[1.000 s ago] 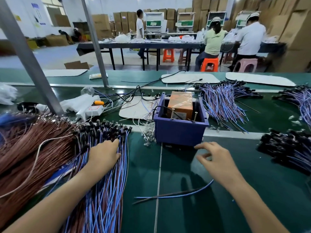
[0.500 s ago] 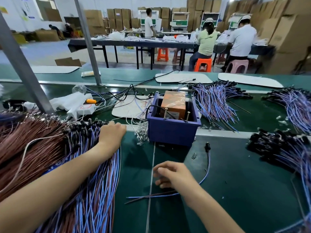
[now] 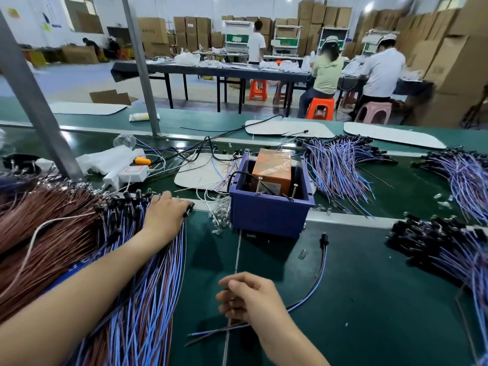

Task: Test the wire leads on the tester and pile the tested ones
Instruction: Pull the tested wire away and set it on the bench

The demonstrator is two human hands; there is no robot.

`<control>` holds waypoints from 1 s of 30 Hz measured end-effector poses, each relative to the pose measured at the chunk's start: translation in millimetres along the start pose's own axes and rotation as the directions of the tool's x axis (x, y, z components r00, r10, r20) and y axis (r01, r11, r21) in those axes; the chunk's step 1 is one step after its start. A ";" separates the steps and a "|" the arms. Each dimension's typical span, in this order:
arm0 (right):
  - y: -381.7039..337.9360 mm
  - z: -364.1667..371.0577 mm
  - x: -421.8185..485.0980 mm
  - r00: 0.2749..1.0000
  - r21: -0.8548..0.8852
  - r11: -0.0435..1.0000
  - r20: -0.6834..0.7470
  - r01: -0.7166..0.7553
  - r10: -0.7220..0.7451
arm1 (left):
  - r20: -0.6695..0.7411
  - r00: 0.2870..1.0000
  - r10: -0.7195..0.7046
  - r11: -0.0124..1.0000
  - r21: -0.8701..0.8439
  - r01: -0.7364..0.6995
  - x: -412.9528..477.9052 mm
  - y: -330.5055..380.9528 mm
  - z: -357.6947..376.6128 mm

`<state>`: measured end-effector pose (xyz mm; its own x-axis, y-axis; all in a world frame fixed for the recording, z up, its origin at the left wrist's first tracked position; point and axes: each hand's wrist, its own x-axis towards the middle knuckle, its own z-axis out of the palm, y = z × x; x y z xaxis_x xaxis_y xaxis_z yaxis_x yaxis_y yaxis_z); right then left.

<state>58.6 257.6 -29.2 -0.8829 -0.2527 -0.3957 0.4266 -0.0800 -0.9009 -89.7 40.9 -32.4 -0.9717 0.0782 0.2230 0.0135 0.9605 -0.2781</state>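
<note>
Wire lead [image 3: 321,268] lies on worktop [image 3: 369,299], plug near tester [image 3: 266,217]. Right hand [image 3: 248,299] fingers pinch its far end. Left hand [image 3: 165,215] fingers curl over untested pile [image 3: 148,286], grip unclear. Likely best: press both ends firmly onto tester pins.

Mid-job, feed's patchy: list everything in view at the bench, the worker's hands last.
blue bin: one, blue, centre
orange box: one, orange, inside the bin
single lead: one, blue-brown, front-right of bin
left pile, rear pile, far-right pile, near-right pile: four, blue-brown leads
brown wires: one heap, brown, far left
power strip: one, white, left rear
clear bulbs: several, clear, left of bin
white pads: four, white, rear
left hand: one, on left pile
right hand: one, over single lead, grip unclear
</note>
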 end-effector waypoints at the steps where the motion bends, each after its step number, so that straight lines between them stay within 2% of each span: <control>1: -1.8 2.6 2.4 1.000 0.060 0.998 0.004 -0.018 0.017 | -0.023 0.999 -0.033 0.992 -0.121 0.030 3.4 -2.7 -2.3; 2: -4.7 5.5 5.7 0.999 0.141 0.989 0.017 -0.042 0.040 | -0.062 0.995 -0.079 0.957 -0.285 0.058 6.5 -5.5 -6.3; 4: -11.7 12.5 14.5 0.995 0.335 0.937 0.059 -0.095 0.079 | -0.150 0.970 -0.191 0.782 -0.621 0.058 10.2 -8.5 -23.0; 5: -15.0 16.1 18.9 0.992 0.418 0.901 0.084 -0.117 0.090 | -0.197 0.951 -0.237 0.703 -0.710 0.028 11.5 -8.8 -33.5; 7: -21.0 22.7 26.8 0.987 0.519 0.842 0.128 -0.149 0.095 | -0.319 0.900 -0.298 0.655 -0.754 -0.050 14.8 -10.7 -57.4; 11: -35.3 33.2 37.9 0.978 0.584 0.795 0.202 -0.162 0.051 | -0.515 0.764 -0.388 0.584 -0.779 -0.229 18.4 -15.7 -105.3; 15: -61.8 37.0 44.7 0.970 0.616 0.779 0.240 -0.118 -0.043 | -0.581 0.643 -0.498 0.468 -0.805 -0.364 15.9 -21.1 -148.4; 18: -83.2 34.1 44.8 0.958 0.646 0.760 0.253 -0.065 -0.134 | -0.588 0.606 -0.535 0.330 -0.806 -0.491 9.5 -20.6 -182.5; 20: -96.0 29.7 41.1 0.944 0.672 0.739 0.265 -0.036 -0.195 | -0.604 0.638 -0.478 0.273 -0.792 -0.545 -8.5 -9.6 -195.5; 21: -101.1 27.3 38.2 0.938 0.681 0.732 0.264 -0.016 -0.226 | -0.607 0.679 -0.412 0.284 -0.794 -0.538 -22.3 -1.0 -194.9; 23: -107.1 21.1 32.7 0.934 0.703 0.710 0.232 0.033 -0.273 | -0.599 0.771 -0.217 0.330 -0.788 -0.520 -59.7 20.5 -178.8; 25: -105.9 11.3 29.1 0.955 0.706 0.705 0.156 0.071 -0.252 | -0.569 0.821 0.052 0.362 -0.755 -0.546 -106.7 40.6 -150.6; 26: -102.6 4.3 27.5 0.973 0.705 0.705 0.098 0.081 -0.210 | -0.514 0.836 0.193 0.382 -0.745 -0.546 -130.2 47.1 -133.1; 28: -91.2 -13.1 25.4 0.991 0.674 0.729 -0.042 0.124 -0.129 | -0.256 0.855 0.450 0.510 -0.713 -0.482 -170.6 57.0 -100.0; 29: -84.4 -21.6 24.3 0.987 0.627 0.763 -0.114 0.159 -0.112 | -0.111 0.881 0.460 0.562 -0.731 -0.386 -183.8 57.3 -82.1; 30: -77.1 -29.4 23.0 0.977 0.562 0.804 -0.183 0.195 -0.110 | -0.011 0.871 0.491 0.493 -0.821 -0.288 -191.8 59.0 -74.2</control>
<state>-0.3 286.3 25.9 -0.9452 -0.0621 -0.3206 0.2808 -0.6554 -0.7012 114.9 102.4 -22.3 -0.8372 0.5426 0.0684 0.4806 0.6702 0.5656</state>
